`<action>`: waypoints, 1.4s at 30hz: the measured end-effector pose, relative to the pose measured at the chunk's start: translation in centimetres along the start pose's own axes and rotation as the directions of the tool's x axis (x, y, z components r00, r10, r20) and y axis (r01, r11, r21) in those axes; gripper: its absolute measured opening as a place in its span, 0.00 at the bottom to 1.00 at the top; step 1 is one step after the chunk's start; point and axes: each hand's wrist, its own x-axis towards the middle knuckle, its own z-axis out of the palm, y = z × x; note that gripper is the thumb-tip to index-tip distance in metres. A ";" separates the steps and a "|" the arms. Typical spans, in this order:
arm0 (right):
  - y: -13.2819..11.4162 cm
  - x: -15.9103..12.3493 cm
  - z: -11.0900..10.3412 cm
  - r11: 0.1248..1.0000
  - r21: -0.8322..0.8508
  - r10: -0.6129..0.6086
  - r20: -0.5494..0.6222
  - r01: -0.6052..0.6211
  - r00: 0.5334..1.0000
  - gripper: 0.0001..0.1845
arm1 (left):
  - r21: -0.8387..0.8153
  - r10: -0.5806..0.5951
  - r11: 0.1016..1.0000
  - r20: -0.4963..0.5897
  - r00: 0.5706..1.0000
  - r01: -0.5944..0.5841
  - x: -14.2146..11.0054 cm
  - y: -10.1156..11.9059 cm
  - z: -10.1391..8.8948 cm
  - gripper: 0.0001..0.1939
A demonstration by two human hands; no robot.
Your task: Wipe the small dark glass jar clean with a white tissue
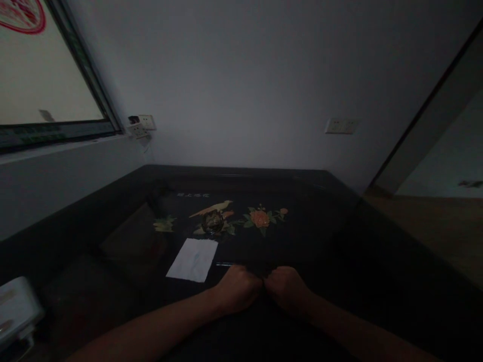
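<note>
Both of my hands are closed into fists side by side over the dark glossy table, knuckles facing away from me. My left hand nearly meets my right hand, with only a thin dark gap or slight contact between them. Curled fingers hide whatever either fist may hold, and the light is dim. Just left of my left hand lies a white sheet of paper with a faint bluish mark. Behind the paper stands a round, dark, glassy dish.
The tabletop carries a painted bird and a flower. A whitish device is at the lower left. Wall sockets and a power adapter sit on the far wall, with a window at left.
</note>
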 end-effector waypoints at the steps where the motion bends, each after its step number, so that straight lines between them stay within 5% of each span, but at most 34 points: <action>1: 0.1 -0.1 0.2 1.000 0.001 -0.005 -0.008 0.005 1.000 0.09 | -0.007 0.001 1.000 0.004 1.000 -0.001 0.0 0.0 0.0 0.05; 8: 0.3 -0.4 1.5 0.999 0.009 -0.040 -0.136 0.041 0.990 0.11 | 0.020 0.009 1.000 0.029 1.000 -0.009 0.3 -0.1 0.5 0.05; 17: 0.5 -0.9 3.3 0.998 0.037 -0.044 -0.131 0.049 0.990 0.09 | 0.002 0.046 0.999 0.031 0.998 -0.046 0.2 -0.3 1.2 0.06; 33: 0.4 -0.7 2.8 0.997 0.063 -0.037 -0.201 0.050 0.979 0.10 | 0.015 0.059 0.998 0.021 0.998 -0.060 0.1 -0.1 0.7 0.06; 42: 0.1 -0.4 1.9 1.000 0.017 -0.010 -0.075 0.011 0.997 0.10 | 0.002 0.084 0.996 -0.012 0.996 -0.084 0.1 -0.3 1.0 0.06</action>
